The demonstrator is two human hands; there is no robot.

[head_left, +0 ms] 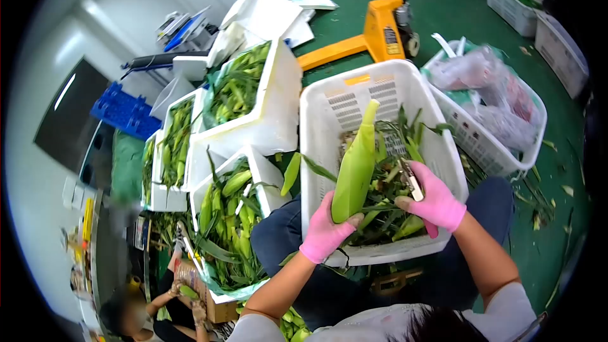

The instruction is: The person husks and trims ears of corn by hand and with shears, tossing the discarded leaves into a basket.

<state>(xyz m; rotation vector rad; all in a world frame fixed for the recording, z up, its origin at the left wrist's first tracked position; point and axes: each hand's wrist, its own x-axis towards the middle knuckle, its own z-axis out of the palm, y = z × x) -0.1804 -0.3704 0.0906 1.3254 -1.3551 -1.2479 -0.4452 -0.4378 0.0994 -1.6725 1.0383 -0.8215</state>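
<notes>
My left hand (329, 231), in a pink glove, is wrapped round the lower end of a green corn cob (356, 174) in its husk, held upright with the tip pointing away. In my right hand (437, 201), also pink-gloved, is a small tool (411, 180) with a metal part and a light handle; its exact kind is hard to make out. Both hands are over a white plastic basket (367, 256) between my knees. Husk leaves and trimmings (380, 215) lie inside it.
White foam boxes (282, 104) of corn stand at the left. A yellow pallet jack (383, 28) is beyond the basket. At the right sits a crate (472, 142) with plastic bags. Another person (136, 316) at lower left holds a cob.
</notes>
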